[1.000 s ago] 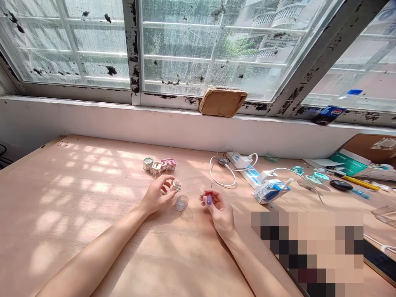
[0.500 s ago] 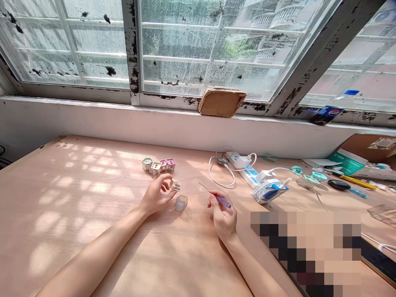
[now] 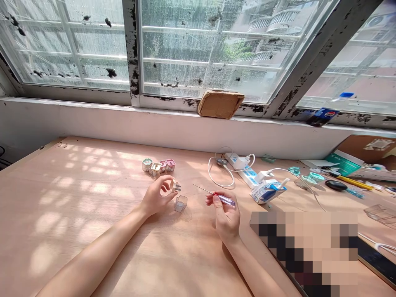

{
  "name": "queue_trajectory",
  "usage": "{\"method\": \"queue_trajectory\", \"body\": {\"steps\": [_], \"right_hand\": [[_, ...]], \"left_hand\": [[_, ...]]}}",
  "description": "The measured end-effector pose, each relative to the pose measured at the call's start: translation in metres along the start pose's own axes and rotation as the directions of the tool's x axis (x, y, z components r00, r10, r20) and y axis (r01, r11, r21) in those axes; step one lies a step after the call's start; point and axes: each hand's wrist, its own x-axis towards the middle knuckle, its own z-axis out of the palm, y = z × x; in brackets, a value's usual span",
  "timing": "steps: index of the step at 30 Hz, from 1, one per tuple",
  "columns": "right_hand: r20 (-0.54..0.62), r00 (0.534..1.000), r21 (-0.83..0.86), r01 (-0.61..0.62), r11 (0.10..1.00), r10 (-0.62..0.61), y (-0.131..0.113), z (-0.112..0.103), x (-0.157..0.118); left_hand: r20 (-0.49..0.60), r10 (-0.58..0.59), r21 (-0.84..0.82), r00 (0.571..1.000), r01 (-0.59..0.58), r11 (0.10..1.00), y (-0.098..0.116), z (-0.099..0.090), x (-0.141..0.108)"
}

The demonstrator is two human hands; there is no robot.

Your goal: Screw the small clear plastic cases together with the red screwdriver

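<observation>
**Q:** What does the right hand [image 3: 226,218] grip?
**A:** A precision screwdriver [image 3: 223,199], in a narrow pinch, its shaft pointing left and clear of everything.

**Q:** The left hand [image 3: 157,196]?
**A:** A narrow pinch on a small cube-shaped part [image 3: 176,187], held in the air.

**Q:** What looks done, and what left?
**A:** Four small blocks [image 3: 158,165] stand grouped on the plywood tabletop [image 3: 62,206]. The held part appears unfitted; a clear plastic cover [image 3: 180,203] sits apart, just below it.
</observation>
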Motion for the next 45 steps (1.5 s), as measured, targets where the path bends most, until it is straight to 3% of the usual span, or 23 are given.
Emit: {"method": "queue_trajectory", "body": {"steps": [7, 16, 29, 39, 42, 45], "right_hand": [[0.102, 0.982, 0.007, 0.158, 0.987, -0.158, -0.013, 0.005, -0.012], [0.161, 0.977, 0.016, 0.142, 0.990, -0.143, -0.008, 0.006, -0.017], [0.207, 0.969, -0.008, 0.136, 0.991, -0.132, -0.004, 0.007, -0.018], [0.233, 0.906, -0.221, 0.402, 0.888, -0.352, -0.026, 0.004, -0.017], [0.249, 0.909, -0.222, 0.389, 0.894, -0.334, -0.028, 0.004, -0.018], [0.266, 0.935, -0.231, 0.297, 0.926, -0.234, -0.024, 0.001, -0.019]], "left_hand": [[0.023, 0.188, 0.033, 0.982, -0.189, 0.981, -0.004, 0.005, -0.002], [0.120, 0.342, 0.122, 0.932, -0.356, 0.926, -0.006, 0.001, -0.001], [0.135, 0.389, 0.155, 0.911, -0.407, 0.900, -0.007, 0.001, -0.001], [0.135, 0.478, 0.231, 0.868, -0.497, 0.837, 0.001, -0.003, 0.003], [0.154, 0.505, 0.265, 0.849, -0.528, 0.807, 0.004, -0.004, 0.004], [0.168, 0.521, 0.283, 0.837, -0.547, 0.788, 0.006, -0.005, 0.005]]}}
